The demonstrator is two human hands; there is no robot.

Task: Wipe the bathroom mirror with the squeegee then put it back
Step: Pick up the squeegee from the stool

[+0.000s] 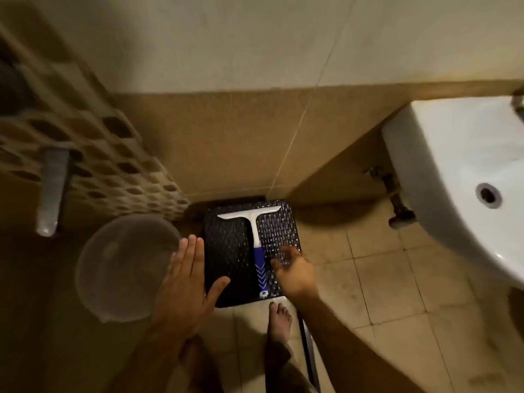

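Note:
A squeegee [256,236] with a white T-shaped head and a blue grip lies flat on a black woven stool [226,251] against the wall, head toward the wall. My right hand [295,269] hovers just right of the blue grip, fingers spread and blurred, holding nothing. My left hand [187,282] is flat and open over the stool's left edge. The mirror is out of view.
A clear plastic basin [119,268] sits on the floor left of the stool. A white sink [459,177] juts out at the right with pipes under it. A tap lever [52,191] sticks out from the mosaic wall at left. My bare foot [279,319] stands below the stool.

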